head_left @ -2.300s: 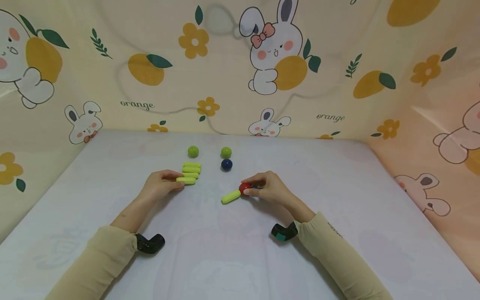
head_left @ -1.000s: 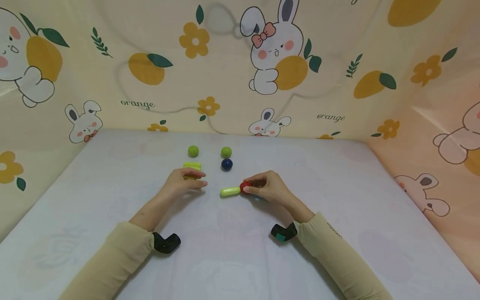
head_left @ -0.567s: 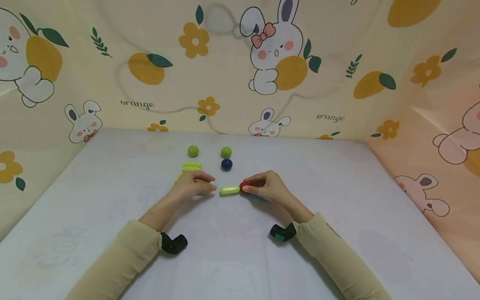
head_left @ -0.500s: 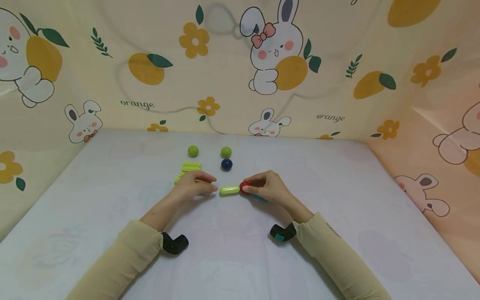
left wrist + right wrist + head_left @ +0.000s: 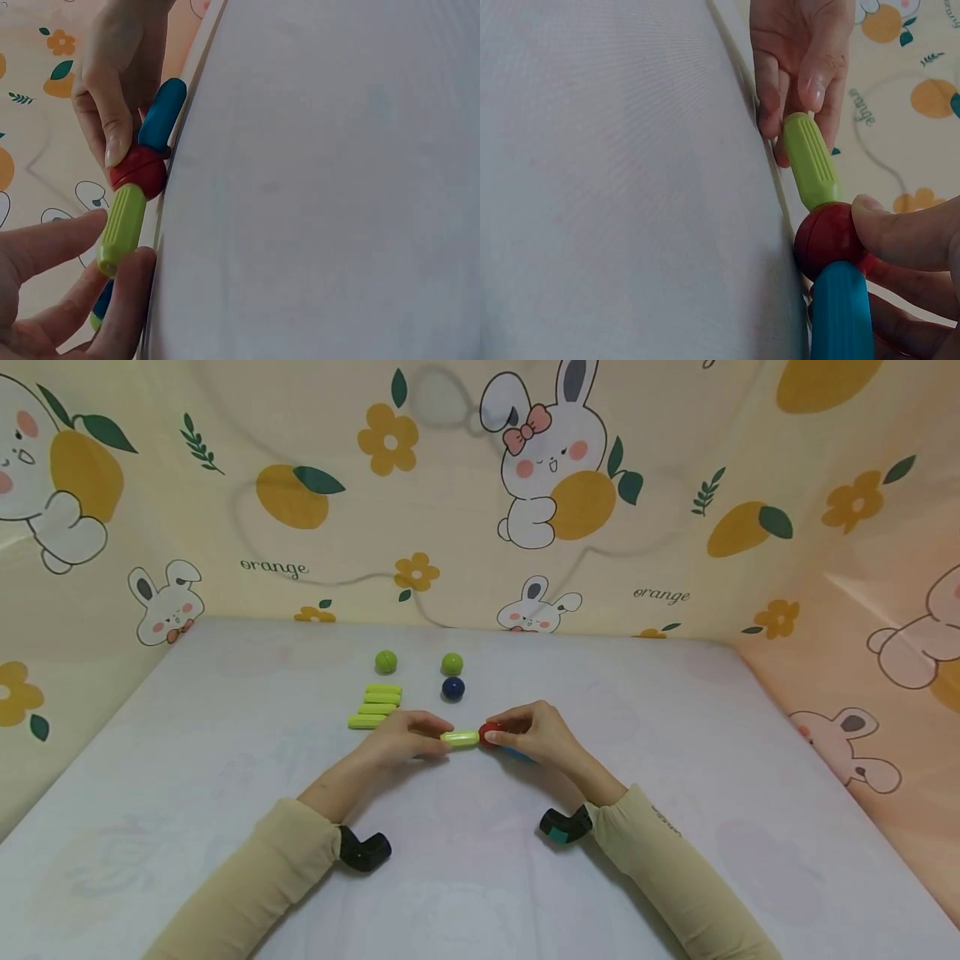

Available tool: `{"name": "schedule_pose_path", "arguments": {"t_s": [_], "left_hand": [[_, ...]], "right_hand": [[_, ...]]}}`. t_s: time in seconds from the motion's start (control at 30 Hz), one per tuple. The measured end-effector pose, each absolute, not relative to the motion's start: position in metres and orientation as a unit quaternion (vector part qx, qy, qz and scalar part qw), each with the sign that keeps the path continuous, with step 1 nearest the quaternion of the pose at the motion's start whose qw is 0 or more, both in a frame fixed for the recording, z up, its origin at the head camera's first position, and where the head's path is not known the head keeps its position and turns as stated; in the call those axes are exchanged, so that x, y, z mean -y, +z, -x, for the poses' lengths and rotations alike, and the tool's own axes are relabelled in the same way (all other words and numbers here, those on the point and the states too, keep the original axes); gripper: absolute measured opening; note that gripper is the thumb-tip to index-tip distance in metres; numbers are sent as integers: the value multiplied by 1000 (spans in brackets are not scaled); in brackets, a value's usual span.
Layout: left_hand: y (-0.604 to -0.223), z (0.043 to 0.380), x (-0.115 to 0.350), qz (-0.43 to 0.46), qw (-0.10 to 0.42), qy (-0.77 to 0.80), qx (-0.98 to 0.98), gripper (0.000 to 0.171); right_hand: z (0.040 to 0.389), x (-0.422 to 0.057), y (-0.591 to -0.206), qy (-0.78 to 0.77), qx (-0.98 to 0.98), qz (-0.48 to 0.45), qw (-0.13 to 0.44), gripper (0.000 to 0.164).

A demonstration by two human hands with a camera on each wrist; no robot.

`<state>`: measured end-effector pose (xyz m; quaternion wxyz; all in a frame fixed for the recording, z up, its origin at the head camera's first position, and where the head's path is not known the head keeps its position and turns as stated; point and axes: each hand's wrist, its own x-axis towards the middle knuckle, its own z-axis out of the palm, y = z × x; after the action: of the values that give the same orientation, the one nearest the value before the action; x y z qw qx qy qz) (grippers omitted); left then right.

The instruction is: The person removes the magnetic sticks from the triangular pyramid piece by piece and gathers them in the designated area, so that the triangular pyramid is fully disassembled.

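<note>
In the head view my right hand (image 5: 536, 735) pinches a red ball (image 5: 488, 734) between thumb and fingers. A yellow-green toy rod (image 5: 460, 739) sticks out of the ball's left side. A blue rod (image 5: 841, 311) joins the ball's other side, mostly covered by the right hand in the head view. My left hand (image 5: 403, 737) is at the yellow-green rod's free end. In the left wrist view its index finger (image 5: 56, 244) and thumb (image 5: 129, 296) stand spread on either side of the rod end, without a clear grip.
Several yellow-green rods (image 5: 382, 698) lie in a row behind the left hand. Farther back sit two green balls, one on the left (image 5: 386, 662) and one on the right (image 5: 452, 663), with a dark blue ball (image 5: 453, 688) before the latter. A printed cloth wall (image 5: 450, 527) encloses the white table (image 5: 465, 860).
My left hand has left the row of rods and moved right to the rod on the red ball. That rod has swung from slanting to nearly level. The right hand still holds the ball.
</note>
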<state>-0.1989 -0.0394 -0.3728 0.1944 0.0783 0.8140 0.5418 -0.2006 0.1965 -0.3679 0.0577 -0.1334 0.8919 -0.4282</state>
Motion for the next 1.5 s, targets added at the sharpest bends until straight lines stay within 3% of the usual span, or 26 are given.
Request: {"name": "schedule_pose_path", "arguments": {"t_s": [1.1,1.5], "left_hand": [[-377,197,29,-54,232,602,-762,31],[-378,195,64,-94,232,558,-791,33]], "right_hand": [[200,-195,-366,-426,-892,141,55,30],[201,-197,-367,-423,-896,120,67,30]]}}
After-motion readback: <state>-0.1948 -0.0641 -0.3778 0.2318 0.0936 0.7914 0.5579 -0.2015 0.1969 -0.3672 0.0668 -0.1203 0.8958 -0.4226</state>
